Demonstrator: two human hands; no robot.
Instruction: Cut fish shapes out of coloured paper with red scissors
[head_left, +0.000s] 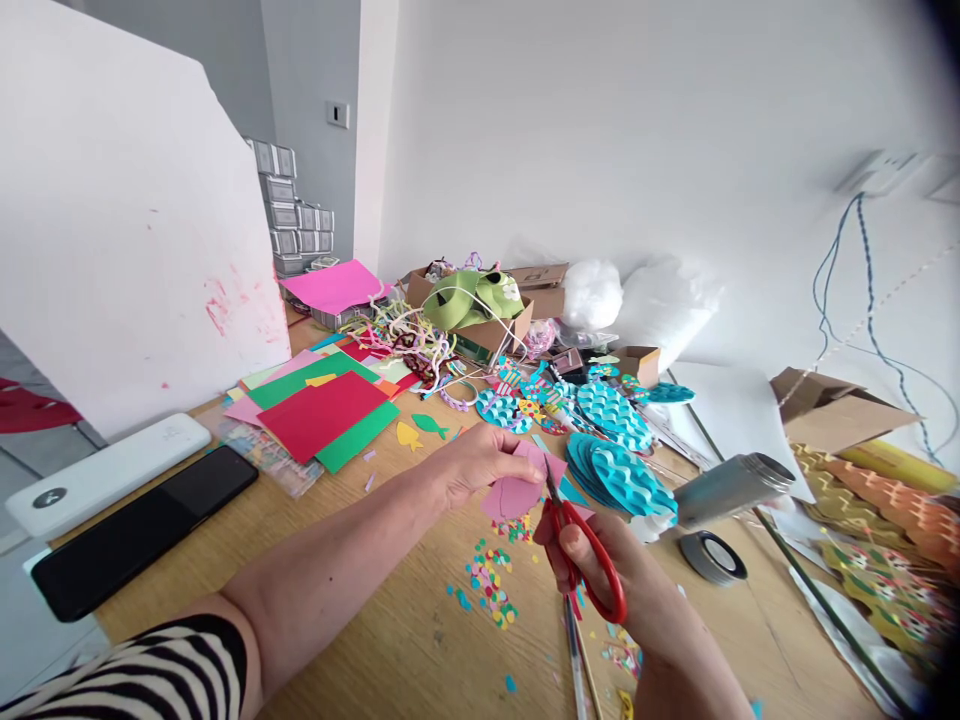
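Observation:
My left hand [480,462] pinches a small pink paper piece [514,492] above the wooden table [390,640]. My right hand [630,585] grips red-handled scissors [581,545], fingers through the loops, and the blades bite into the right edge of the pink piece. Small coloured paper bits [491,582] lie scattered on the table just below the two hands. A pen [576,665] lies under my right hand.
Red, green and pink paper sheets [322,412] lie left; blue scaled paper fish [619,470] right of my hands. A metal bottle [731,488] and its cap [712,557] lie at right. A black phone [142,530] and white power bank [105,472] sit far left. Cardboard boxes [480,320] behind.

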